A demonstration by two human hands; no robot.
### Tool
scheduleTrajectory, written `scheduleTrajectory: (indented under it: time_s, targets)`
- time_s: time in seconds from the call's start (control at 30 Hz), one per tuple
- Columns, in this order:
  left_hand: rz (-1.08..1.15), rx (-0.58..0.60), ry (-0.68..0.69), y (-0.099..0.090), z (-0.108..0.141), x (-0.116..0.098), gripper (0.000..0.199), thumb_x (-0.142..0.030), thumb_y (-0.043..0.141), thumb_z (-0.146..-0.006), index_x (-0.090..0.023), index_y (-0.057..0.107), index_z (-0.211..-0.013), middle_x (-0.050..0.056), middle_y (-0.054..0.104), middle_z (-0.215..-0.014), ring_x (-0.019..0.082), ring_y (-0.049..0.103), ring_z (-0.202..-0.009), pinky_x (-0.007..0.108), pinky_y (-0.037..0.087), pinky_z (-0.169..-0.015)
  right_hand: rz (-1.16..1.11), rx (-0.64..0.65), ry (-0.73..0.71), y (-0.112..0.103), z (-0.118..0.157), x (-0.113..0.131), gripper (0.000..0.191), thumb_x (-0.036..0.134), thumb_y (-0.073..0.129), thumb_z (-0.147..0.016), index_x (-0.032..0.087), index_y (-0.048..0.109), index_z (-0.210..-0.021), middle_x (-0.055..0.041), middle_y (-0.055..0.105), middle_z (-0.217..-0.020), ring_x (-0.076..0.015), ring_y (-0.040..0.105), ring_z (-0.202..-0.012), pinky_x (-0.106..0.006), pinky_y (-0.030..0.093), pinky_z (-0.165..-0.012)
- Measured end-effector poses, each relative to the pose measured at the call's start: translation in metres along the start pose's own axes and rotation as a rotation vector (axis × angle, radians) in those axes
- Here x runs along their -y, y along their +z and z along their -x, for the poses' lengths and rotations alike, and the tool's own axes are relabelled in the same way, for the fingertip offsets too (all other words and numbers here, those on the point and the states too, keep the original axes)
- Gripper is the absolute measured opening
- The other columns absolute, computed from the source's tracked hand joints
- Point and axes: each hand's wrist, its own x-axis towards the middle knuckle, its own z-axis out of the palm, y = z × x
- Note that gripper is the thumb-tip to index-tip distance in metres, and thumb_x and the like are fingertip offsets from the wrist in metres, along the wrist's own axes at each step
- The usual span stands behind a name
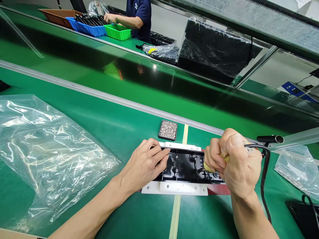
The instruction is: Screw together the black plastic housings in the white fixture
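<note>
My right hand (236,159) is wrapped round a yellow-bodied electric screwdriver (208,168) with a black cable, mostly covered by my fingers. It is held over the right part of a black plastic housing (185,166); the tip is hidden from me. The housing lies open side up in a white fixture (174,188), its posts and ribs showing. Across the housing's left end lies my left hand (147,161), its bent fingers gripping it and covering that end. Behind the fixture sits a small square dark tray (168,129) filled with small screws.
A large clear plastic bag (54,156) covers the left of the green bench. At right are a bag of small parts (296,169) and a black tube (270,139). Beyond the conveyor, a person (138,20) works beside blue (96,30) and green bins (118,33).
</note>
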Motion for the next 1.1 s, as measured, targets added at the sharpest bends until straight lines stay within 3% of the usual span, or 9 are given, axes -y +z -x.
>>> scheduleTrajectory:
  time_s: [0.87,1.1]
  targets:
    - [0.012,-0.015,-0.003,0.0011,0.0001,-0.0005,0.025,-0.019,0.051,-0.106,-0.012,0.067,-0.123,0.006,0.066,-0.083,0.027,0.055,-0.097,0.040,0.040,-0.077,-0.027,0.002,0.020,-0.0045,0.0010,-0.0013,0.046,0.044,0.055,-0.101,0.020,0.037,-0.066,0.0057,0.033,-0.050,-0.0069,0.027,-0.040,-0.021,0.027,-0.037]
    - [0.122,0.113,-0.068,-0.0072,0.0010,-0.0026,0.034,-0.037,0.050,-0.108,-0.015,0.064,-0.130,0.009,0.066,-0.097,0.029,0.052,-0.105,0.044,0.042,-0.085,-0.043,0.013,0.018,-0.0044,0.0021,0.0022,0.045,0.041,0.055,-0.102,0.019,0.038,-0.066,0.0058,0.034,-0.050,-0.0063,0.028,-0.041,-0.019,0.029,-0.038]
